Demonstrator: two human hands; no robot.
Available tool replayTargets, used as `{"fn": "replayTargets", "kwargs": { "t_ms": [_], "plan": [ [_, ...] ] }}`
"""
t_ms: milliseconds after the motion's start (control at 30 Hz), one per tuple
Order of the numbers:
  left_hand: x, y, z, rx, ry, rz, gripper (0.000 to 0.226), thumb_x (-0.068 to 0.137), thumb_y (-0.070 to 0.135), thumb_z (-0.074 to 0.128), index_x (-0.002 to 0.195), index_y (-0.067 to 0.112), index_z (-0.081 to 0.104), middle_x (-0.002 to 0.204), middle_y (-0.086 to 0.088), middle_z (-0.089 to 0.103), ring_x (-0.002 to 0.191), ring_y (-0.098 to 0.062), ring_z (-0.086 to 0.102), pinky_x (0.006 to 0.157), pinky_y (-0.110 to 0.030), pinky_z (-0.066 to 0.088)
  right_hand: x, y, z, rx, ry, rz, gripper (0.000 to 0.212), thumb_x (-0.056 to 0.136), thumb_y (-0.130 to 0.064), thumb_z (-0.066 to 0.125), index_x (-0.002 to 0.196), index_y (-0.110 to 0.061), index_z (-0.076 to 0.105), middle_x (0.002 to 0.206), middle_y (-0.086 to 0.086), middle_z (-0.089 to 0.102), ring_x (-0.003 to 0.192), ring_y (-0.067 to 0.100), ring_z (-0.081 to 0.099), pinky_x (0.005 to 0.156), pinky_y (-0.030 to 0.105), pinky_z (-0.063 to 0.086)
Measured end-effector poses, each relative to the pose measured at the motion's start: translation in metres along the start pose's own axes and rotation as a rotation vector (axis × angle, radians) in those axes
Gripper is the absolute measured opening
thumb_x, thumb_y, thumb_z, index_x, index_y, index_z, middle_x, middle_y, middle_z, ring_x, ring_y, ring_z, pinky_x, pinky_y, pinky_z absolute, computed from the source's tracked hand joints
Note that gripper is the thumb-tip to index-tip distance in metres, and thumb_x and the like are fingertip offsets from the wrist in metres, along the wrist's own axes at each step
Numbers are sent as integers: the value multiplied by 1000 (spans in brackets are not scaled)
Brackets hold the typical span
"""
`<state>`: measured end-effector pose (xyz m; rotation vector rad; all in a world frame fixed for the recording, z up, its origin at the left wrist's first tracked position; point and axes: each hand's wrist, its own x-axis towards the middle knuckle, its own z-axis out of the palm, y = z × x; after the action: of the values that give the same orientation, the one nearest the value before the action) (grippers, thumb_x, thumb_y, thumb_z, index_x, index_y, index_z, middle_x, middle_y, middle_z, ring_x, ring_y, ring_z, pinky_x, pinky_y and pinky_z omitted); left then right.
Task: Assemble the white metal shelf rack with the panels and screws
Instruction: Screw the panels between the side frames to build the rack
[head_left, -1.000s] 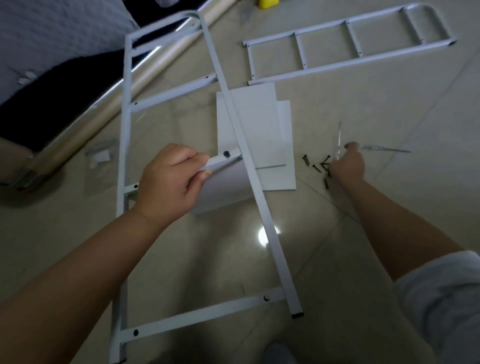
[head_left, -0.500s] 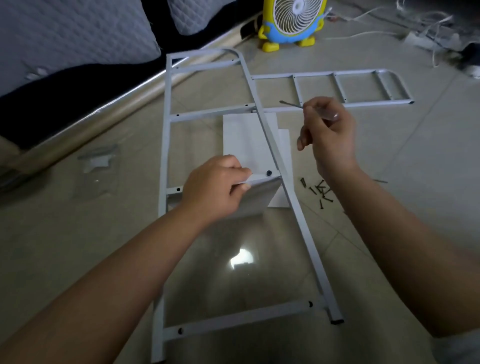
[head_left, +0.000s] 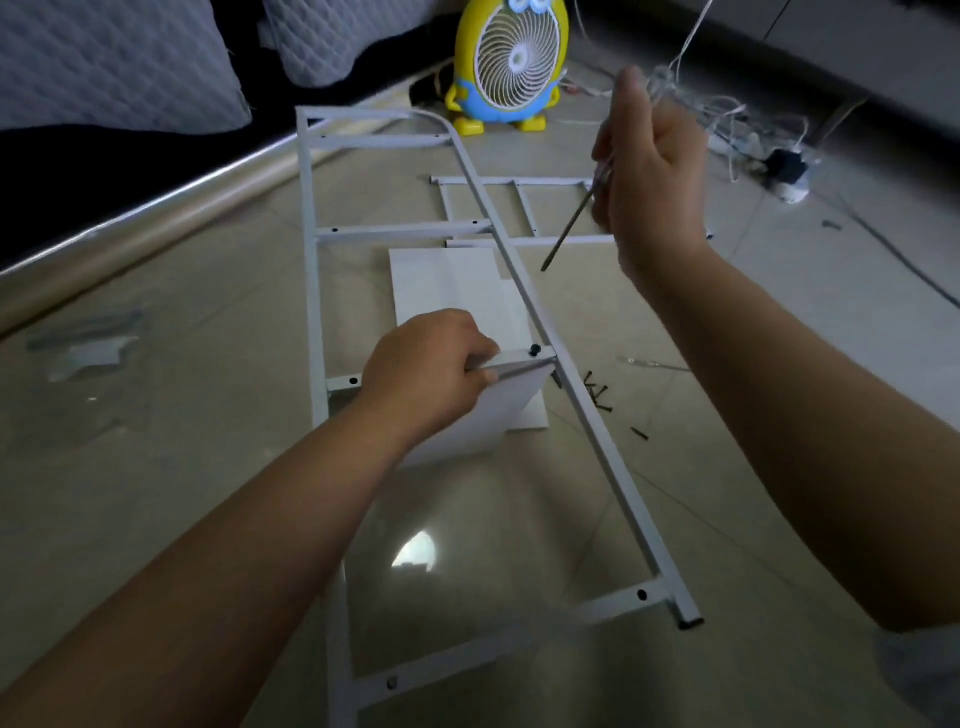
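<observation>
Hands on panel (head_left: 483, 410) and screwdriver (head_left: 566, 234)

We have the white side frame (head_left: 314, 291) on the floor (head_left: 156, 467), a second frame (head_left: 545, 181) beyond its far end. Our left hand (head_left: 431, 364) grips the panel's edge against its middle rung; spare panels (head_left: 447, 280) lie beneath. Our right hand (head_left: 649, 176), raised above its right rail, clenches the screwdriver. Black screws (head_left: 600, 397) lie just right of that rail.

No text, label, brand, number or sign can be read on anything in view.
</observation>
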<state>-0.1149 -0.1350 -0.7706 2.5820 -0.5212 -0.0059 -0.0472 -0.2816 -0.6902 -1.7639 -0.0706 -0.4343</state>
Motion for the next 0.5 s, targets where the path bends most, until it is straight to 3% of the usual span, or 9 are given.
{"fn": "replayTargets", "kwargs": {
  "t_ms": [133,333,500],
  "plan": [
    [3,-2,1,-2,-7,-1,26,89,26,57,98,4,68,97,-6,58,92,-24,53,79,-37,45,-6,4,15,4,-66,-15,37,83,-42,38,54,-18,41,36,-9,39,38,4,36,47,26,28],
    [5,-6,4,61,152,58,32,74,27,51,77,1,69,81,-10,61,80,-30,57,60,-37,47,-28,43,11,66,-32,63,39,84,-42,36,52,-21,39,39,-9,38,43,12,36,50,30,28],
    [10,-7,1,32,150,60,29,68,23,53,72,-1,68,77,-13,63,74,-32,60,59,-42,50,-32,51,2,117,-3,36,40,87,-41,31,55,-17,41,39,-7,39,37,13,40,45,25,31]
  ]
}}
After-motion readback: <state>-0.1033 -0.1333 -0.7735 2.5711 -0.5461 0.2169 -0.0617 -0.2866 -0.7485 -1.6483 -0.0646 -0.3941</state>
